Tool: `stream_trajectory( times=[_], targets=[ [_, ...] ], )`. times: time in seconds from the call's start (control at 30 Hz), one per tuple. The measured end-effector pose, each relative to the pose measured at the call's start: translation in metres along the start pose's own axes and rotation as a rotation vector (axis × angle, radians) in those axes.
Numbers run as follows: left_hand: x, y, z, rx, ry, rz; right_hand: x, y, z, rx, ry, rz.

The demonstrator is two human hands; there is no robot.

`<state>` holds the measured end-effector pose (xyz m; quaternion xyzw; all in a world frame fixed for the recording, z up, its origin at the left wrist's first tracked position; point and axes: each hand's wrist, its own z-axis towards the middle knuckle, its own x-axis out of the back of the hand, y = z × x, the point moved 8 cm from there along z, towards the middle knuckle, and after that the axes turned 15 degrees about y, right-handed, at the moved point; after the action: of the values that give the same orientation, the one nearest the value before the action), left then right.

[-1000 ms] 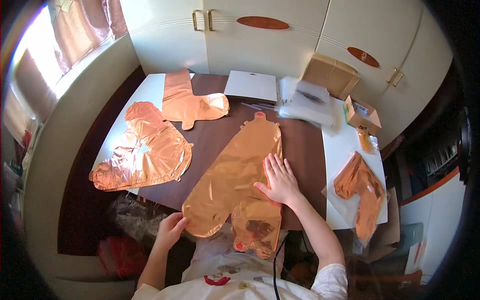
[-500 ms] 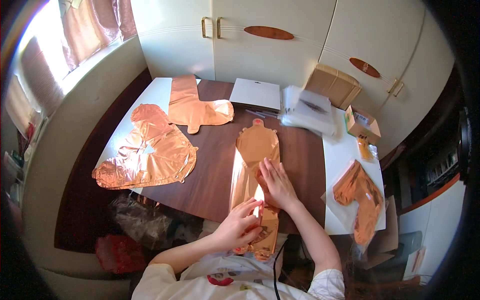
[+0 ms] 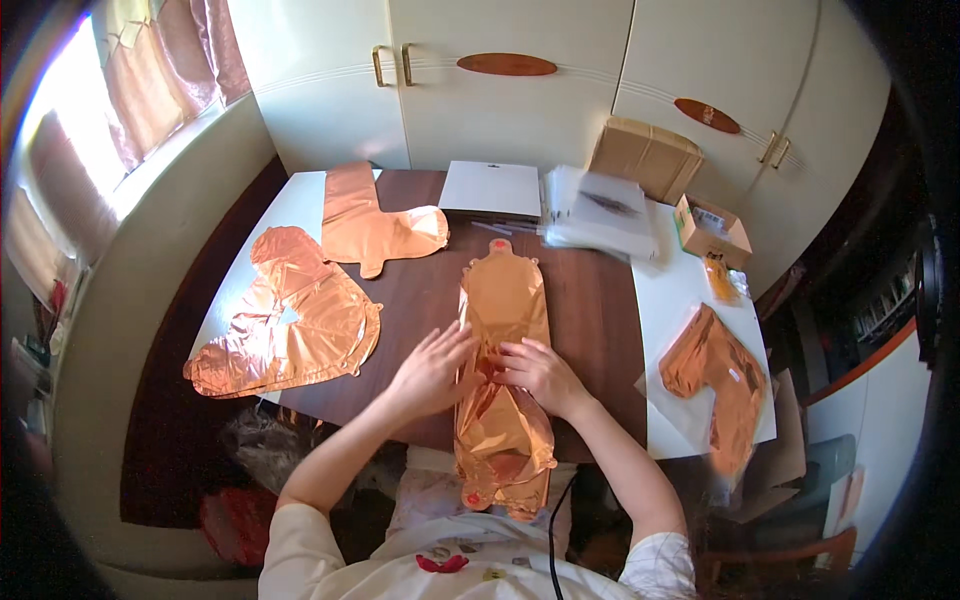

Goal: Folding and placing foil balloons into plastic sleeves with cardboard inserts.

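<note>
A copper-coloured foil balloon [image 3: 505, 300], folded into a long strip, lies on the dark brown tabletop in front of me. Its near end overhangs the table edge towards my lap, and a red spot shows at each end. My left hand [image 3: 435, 370] touches the strip's left edge around its middle, fingers stretched out. Across from it, my right hand [image 3: 545, 378] lies on the right side of the strip with its fingers extended over the foil. Between the hands the foil is creased and bunched. Neither hand grips anything that I can see.
Two flat copper foil balloons [image 3: 290, 320] [image 3: 375, 225] lie at the left. Along the back are a white box [image 3: 490, 188], clear plastic bags [image 3: 605, 215] and a cardboard box [image 3: 645, 160]. A small open carton [image 3: 712, 230] and a bagged foil balloon [image 3: 715, 375] are at the right.
My left hand has moved up and left to the strip's left edge. My right hand has shifted slightly down. The near part of the foil now lies wider and is uncovered.
</note>
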<state>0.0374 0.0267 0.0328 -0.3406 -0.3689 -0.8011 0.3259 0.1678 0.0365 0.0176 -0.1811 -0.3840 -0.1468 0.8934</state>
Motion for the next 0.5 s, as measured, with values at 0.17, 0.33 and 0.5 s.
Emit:
stream_trajectory(
  times=[0.17,0.33,0.5],
  targets=[
    [-0.024,-0.037,0.01,-0.164,-0.114,0.159,0.002,-0.006,0.0,0.059,0.035,0.022],
    [-0.035,-0.04,0.02,-0.183,-0.225,0.165,0.003,-0.007,-0.001,0.085,0.039,0.028],
    [-0.04,-0.052,0.029,-0.163,-0.232,0.19,0.005,-0.008,0.001,0.094,0.061,0.036]
  ],
)
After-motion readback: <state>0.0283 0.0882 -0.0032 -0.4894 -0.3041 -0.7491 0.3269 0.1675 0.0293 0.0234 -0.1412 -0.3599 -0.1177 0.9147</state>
